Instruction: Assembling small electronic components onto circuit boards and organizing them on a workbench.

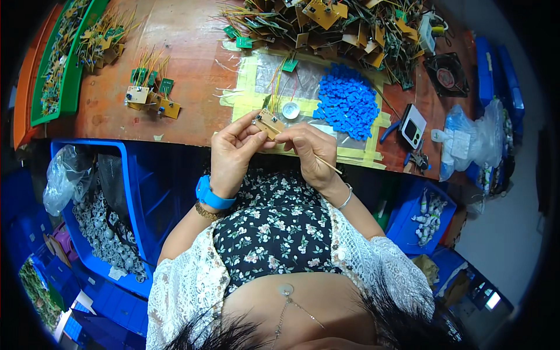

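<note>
My left hand (235,150) pinches a small tan circuit board (269,122) with dark components on it, just over the table's near edge. Thin red and yellow wires run from the board toward a small green circuit board (290,65) beyond it. My right hand (315,153) is closed around a thin wooden stick (328,164), whose rear end sticks out below the fingers. Its fingertips meet the tan board's right end, and they hide the stick's tip. Close beyond my hands stands a small round dish (290,109) with pale contents. A heap of small blue pieces (347,100) lies to its right.
Wired circuit boards (326,35) pile up at the back; a few more (153,93) lie at left beside a green tray (71,76). A phone (413,125), pliers (417,160) and a fan (446,74) are at right. Blue bins (131,198) stand below the table.
</note>
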